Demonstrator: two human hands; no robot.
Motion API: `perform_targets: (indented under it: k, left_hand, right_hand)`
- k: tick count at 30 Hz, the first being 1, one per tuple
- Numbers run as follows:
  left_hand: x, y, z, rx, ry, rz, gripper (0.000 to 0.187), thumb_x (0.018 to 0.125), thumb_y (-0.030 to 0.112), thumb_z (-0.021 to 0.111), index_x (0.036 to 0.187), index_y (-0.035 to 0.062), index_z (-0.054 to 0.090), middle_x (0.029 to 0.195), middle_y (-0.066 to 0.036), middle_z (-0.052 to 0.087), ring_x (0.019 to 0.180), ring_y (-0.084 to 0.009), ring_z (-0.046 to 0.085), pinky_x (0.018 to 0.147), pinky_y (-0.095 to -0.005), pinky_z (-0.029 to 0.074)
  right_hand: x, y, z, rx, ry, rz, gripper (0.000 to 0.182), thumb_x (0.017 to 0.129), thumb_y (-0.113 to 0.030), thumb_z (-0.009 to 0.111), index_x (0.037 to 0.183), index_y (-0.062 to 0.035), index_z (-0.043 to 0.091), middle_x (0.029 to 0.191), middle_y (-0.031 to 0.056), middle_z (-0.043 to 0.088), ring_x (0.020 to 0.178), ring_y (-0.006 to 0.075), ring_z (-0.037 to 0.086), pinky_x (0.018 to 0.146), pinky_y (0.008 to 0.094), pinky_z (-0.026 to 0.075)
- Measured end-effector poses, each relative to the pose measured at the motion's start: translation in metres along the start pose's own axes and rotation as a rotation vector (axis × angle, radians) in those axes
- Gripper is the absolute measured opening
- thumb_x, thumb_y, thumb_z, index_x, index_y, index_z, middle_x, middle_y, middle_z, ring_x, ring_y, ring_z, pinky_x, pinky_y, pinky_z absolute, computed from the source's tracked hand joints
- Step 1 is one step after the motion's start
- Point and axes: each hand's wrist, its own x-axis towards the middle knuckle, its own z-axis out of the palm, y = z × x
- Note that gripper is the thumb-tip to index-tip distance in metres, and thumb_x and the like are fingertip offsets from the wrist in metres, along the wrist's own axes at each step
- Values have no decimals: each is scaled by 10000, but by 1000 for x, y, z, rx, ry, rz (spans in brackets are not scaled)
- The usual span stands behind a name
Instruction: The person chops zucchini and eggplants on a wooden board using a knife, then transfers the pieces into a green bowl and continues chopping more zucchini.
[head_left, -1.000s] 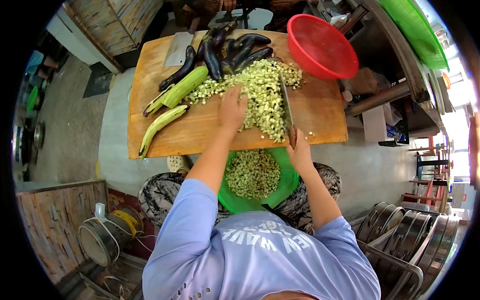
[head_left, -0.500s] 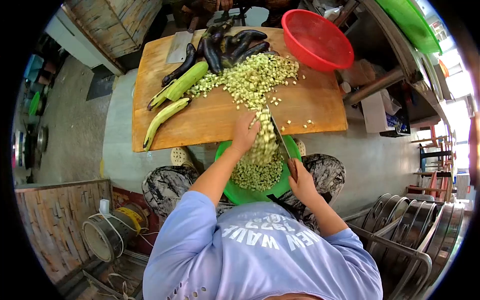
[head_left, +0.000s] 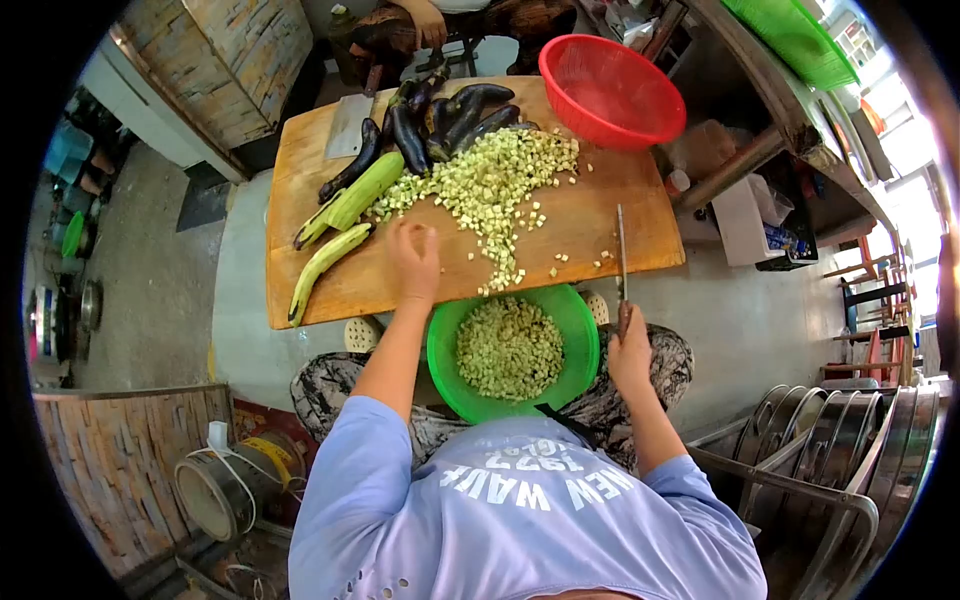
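My left hand (head_left: 413,262) is over the wooden board, near the peeled eggplants (head_left: 368,190), its slightly blurred fingers loosely apart with nothing seen in them. In my right hand (head_left: 630,358) is the handle of a knife (head_left: 622,255), its blade seen nearly edge-on beside the board's right front. Diced eggplant (head_left: 505,175) is heaped on the cutting board (head_left: 600,230), with a trail of cubes running to the front edge. Below that edge, a green basin (head_left: 575,345) between my knees holds more diced eggplant (head_left: 510,350).
Unpeeled dark eggplants (head_left: 408,135) and a cleaver (head_left: 349,125) lie at the board's back left. A red basket (head_left: 612,92) sits at its back right corner. Another person's hand (head_left: 428,25) shows beyond the board. A metal rack (head_left: 800,460) stands at my right.
Cubes that were falling off the edge now lie in the green basin. My left hand has moved left and away from the heap; my right hand has carried the knife to the right.
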Motion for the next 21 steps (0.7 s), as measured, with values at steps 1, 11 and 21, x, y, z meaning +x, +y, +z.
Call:
perform_targets:
  k: [1, 11, 21]
  left_hand:
    - [11, -4, -1, 113, 55, -42, 341, 926, 315, 560, 1088, 15, 576, 1223, -182, 518, 1162, -351, 460, 975, -428, 369]
    - [70, -9, 47, 225, -65, -214, 467, 941, 371, 514, 1247, 19, 491, 1310, -163, 454, 1239, -340, 401, 1017, -456, 356]
    - [87, 2, 92, -15, -195, 82, 457, 930, 396, 495, 1265, 95, 573, 1253, -142, 557, 1173, -328, 477, 1001, -419, 375]
  right_hand:
    - [3, -8, 2, 52, -47, -30, 520, 841, 16, 519, 1333, -44, 360, 1240, 252, 495, 1103, 453, 511, 882, 478, 446]
    - [160, 3, 14, -76, 63, -248, 592, 804, -21, 579, 1363, -73, 392, 1252, 202, 541, 1121, 399, 538, 906, 440, 463]
    - [198, -34, 18, 124, -288, -374, 557, 789, -1, 570, 1327, -71, 445, 1191, 222, 565, 1100, 401, 545, 888, 421, 452]
